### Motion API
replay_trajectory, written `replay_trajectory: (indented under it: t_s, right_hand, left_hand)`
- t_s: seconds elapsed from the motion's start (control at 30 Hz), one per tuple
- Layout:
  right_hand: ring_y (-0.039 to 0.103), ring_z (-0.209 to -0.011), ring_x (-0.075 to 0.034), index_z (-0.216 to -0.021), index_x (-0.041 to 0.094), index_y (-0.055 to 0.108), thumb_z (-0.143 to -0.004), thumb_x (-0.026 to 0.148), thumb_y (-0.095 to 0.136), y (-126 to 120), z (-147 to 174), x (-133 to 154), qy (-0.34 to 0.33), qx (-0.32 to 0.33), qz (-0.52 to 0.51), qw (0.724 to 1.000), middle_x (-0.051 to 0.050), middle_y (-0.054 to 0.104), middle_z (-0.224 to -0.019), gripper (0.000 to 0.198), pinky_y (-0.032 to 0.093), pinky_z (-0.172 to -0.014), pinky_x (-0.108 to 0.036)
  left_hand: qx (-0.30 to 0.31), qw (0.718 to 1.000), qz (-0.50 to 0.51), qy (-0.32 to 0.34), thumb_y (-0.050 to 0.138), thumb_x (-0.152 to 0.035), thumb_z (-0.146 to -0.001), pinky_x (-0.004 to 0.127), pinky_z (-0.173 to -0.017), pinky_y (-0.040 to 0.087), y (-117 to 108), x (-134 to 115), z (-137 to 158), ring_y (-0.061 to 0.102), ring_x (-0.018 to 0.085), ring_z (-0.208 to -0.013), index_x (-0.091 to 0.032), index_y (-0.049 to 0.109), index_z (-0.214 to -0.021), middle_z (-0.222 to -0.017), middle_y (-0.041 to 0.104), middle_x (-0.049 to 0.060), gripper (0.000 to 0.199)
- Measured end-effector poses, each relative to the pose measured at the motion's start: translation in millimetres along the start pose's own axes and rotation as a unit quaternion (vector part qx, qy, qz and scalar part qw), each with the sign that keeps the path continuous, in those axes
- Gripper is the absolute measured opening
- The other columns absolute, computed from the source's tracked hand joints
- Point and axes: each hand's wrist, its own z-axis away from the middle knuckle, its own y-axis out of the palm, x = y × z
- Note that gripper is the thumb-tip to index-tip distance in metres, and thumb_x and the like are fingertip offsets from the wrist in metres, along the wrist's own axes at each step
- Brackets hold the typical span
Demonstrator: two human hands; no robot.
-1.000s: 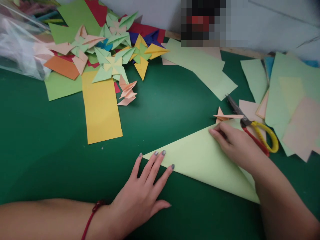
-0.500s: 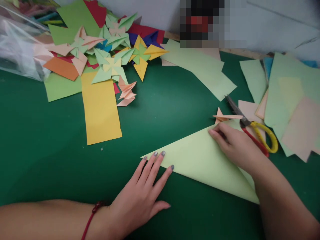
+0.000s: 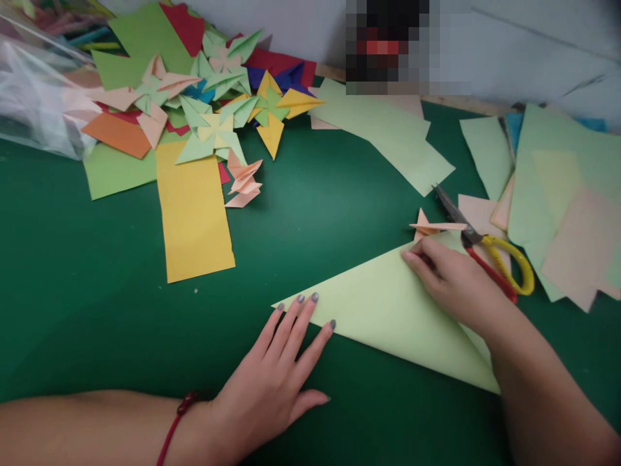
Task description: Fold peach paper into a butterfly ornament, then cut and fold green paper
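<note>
A pale green sheet of paper (image 3: pixel 378 298), folded into a long triangle, lies on the green table with its narrow point to the left. My left hand (image 3: pixel 272 375) rests flat near that point, fingers spread and fingertips on the paper. At the upper edge, my right hand (image 3: pixel 446 278) is closed, thumb and curled fingers together on the paper; its wrist covers part of the right side. Just beyond the right hand are scissors (image 3: pixel 478 239) with one yellow and one red handle, blades a little apart. A small folded peach paper piece (image 3: pixel 427 226) touches the blades' side.
Folded paper pinwheel shapes (image 3: pixel 216 129) pile up at the back left over coloured sheets, beside a clear plastic bag (image 3: pixel 43 97). A yellow paper strip (image 3: pixel 196 220) extends toward me. Pale green offcuts (image 3: pixel 378 123) lie along the wall, and more sheets (image 3: pixel 538 188) at right.
The whole view has shifted very slightly. Both hands and the folded paper keep the same positions on the table.
</note>
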Motion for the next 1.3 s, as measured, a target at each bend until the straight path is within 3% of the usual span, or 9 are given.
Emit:
replay_trajectory:
  t_s: [1.3]
  right_hand:
    - [0.057,-0.062,-0.020,-0.076,0.022,0.044,-0.090,0.044,0.037,2.9,-1.3,-4.1,0.008,-0.008,-0.006,1.000,-0.005,0.061,-0.075,0.027,0.039,-0.051,-0.030]
  left_hand:
    - [-0.004,1.000,-0.002,-0.009,0.031,-0.064,-0.086,0.047,-0.107,0.019,0.3,-0.9,1.3,0.023,0.036,-0.137,-0.017,0.026,-0.145,-0.146,0.031,0.021,0.075]
